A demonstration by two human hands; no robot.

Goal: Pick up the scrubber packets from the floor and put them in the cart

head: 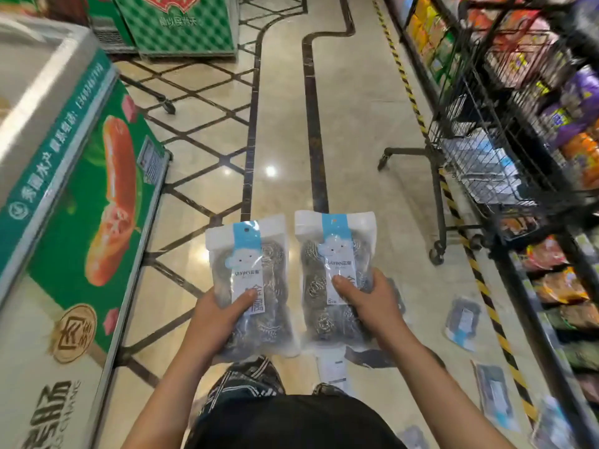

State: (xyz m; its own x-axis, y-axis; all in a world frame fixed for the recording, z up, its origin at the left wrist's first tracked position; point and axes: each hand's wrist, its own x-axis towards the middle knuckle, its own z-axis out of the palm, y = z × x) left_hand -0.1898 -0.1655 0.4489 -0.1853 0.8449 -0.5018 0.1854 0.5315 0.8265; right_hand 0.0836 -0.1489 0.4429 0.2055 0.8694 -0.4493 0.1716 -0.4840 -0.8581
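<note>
Well, the person stood in the shop aisle with a scrubber packet in each hand, both held out flat in front of the body, side by side and just apart. The left hand gripped the left packet at its lower half, thumb pressed across the front label and fingers curled out of sight beneath; most of the packet stuck out past the grip, its blue-and-white header pointing away from the person. The right hand held the right packet in the same manner, thumb on the label near the middle, fingers wrapped round the right edge, the header end likewise free and forward.

The wire cart stood off to the right against the snack shelves, well apart from both hands, with pale packets already lying in its basket. More scrubber packets lay scattered on the polished floor along the striped yellow-and-black line, one just right of the right forearm and another nearer the shelf foot. A green chest freezer ran along the left side.
</note>
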